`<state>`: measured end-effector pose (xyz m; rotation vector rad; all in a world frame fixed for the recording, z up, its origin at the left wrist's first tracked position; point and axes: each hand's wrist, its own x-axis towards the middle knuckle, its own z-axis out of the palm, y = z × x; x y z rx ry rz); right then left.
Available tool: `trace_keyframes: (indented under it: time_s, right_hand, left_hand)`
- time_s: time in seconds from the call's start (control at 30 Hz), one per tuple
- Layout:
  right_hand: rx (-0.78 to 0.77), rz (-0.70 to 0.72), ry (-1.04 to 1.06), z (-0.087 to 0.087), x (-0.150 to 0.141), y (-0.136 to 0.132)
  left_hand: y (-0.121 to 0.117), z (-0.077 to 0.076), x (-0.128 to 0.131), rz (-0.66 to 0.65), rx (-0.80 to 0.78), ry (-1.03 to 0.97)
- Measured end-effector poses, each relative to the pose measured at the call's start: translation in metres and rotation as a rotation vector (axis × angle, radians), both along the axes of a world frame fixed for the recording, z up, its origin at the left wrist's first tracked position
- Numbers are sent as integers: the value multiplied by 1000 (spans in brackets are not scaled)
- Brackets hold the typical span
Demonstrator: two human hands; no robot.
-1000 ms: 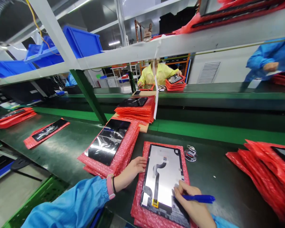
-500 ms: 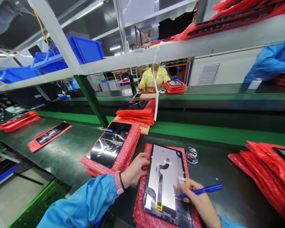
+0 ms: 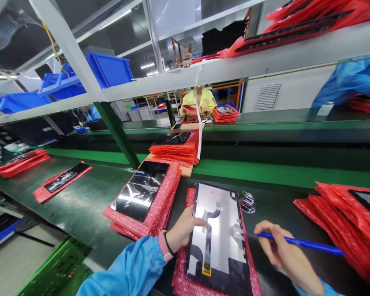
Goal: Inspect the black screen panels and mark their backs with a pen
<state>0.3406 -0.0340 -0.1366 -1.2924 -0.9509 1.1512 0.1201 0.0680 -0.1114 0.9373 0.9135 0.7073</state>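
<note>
A tablet-sized display panel lies back side up on red bubble-wrap sleeves, its silvery backing edged in black. Down its middle runs a dark flex cable ending in a yellow-framed connector. My left hand grips the panel's left edge, thumb on the silver face and fingers hidden below the edge. To the right of the panel, above the dark bench, my right hand holds a slim blue pen-like tool. Its tip points left toward the panel and does not touch it.
A small silvery metal item lies by the panel's upper right corner. Glossy black screens on red wrap stand at left. Another red-wrapped stack sits at right. A shelf beam crosses above; a person in yellow works opposite.
My right hand has moved right, off the panel, with the blue tool. My left hand has shifted onto the panel's left edge, and the panel's upper left corner sits slightly further up.
</note>
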Motion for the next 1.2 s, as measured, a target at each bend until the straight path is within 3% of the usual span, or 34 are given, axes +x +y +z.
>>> trace_keyframes:
  time_s: [0.1, 0.23, 0.33, 0.5, 0.57, 0.77, 0.97, 1.2]
  right_hand:
    - [15, -62, -99, 15, 15, -2]
    - [-21, -90, -12, 37, 13, 1]
    - [-58, -42, 57, 54, 5, 3]
    - [36, 80, 67, 77, 0, 3]
    - [74, 91, 6, 87, 0, 1]
    - [186, -46, -361, 120, -1, 9]
    - [276, -285, -550, 119, -8, 29]
    - [302, -337, -561, 117, -4, 49]
  left_hand:
    - [-1, 13, -4, 72, 101, -35]
    - [-1, 32, -5, 117, 239, -81]
    - [-1, 44, -5, 113, 324, -81]
    - [-1, 62, -3, 109, 382, -130]
    - [0, 67, -1, 125, 393, -169]
    - [6, 86, 9, 143, 487, -225]
    - [10, 107, 13, 160, 694, -151]
    - [19, 110, 17, 218, 779, -97]
